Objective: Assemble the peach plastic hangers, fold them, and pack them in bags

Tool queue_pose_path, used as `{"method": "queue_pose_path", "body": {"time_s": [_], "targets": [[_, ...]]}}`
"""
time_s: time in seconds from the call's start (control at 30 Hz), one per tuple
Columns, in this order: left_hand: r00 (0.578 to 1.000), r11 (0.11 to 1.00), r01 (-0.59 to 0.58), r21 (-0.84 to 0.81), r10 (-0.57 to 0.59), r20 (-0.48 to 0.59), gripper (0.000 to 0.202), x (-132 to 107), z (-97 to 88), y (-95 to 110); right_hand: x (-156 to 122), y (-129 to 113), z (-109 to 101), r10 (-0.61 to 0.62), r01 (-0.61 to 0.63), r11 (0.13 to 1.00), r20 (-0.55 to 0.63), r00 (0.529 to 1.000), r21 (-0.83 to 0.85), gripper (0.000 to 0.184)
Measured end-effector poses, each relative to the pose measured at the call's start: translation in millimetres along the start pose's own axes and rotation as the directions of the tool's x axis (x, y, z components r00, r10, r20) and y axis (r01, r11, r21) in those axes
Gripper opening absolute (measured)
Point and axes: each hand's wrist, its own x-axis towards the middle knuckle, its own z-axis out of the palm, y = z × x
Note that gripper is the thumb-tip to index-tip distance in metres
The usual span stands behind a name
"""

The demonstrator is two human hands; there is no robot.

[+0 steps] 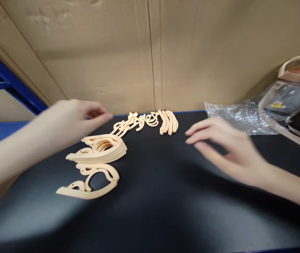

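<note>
Key relation: the bundle of curved strips [170,123] lies just left of the right hand [223,147], a little beyond its fingertips and apart from them; its long axis runs near to far, at a slant across the line of those fingers, which are loosely spread and hold nothing I can see; the right hand is the nearer of the two.

Left hand [73,117] hangs beyond the tall stack of pale curved pieces [113,154], fingers pointing right, thumb and forefinger tips close together; blurred, so I cannot tell whether anything is pinched; the loose hooks [141,121] lie just right of those tips.

Stack lies broadly left to right; the low curved piece [94,194] sits on its near side, same way round.

Edges: the cardboard [99,52] rises behind the strips and hooks, leaving little depth there; clear plastic bag [236,114] and jug [292,98] bound the far right; black tabletop [160,196] stretches from the stack across to the right forearm and toward the near edge, room for sideways passage.
</note>
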Motion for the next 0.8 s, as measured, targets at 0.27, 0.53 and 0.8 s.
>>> {"method": "queue_pose_path", "body": {"time_s": [0.27,0.53,0.8], "targets": [[0.97,0.998,-0.044,0.054,0.029,0.241,0.042,80.4,26.5,13.8,-6.1,11.4,46.1,-0.089,0.059,0.989,0.23,0.969,0.135,0.018],[0.943,0.988,-0.093,0.122,0.048,0.33,0.032,85.5,33.6,21.8,-7.2,9.0,42.0,-0.096,0.062,0.988,0.24,0.966,0.145,0.019],[0.956,0.997,-0.055,0.047,0.039,0.291,0.031,85.6,31.6,26.3,-7.9,9.0,42.8,-0.104,0.071,0.988,0.255,0.961,0.136,0.02]]}}
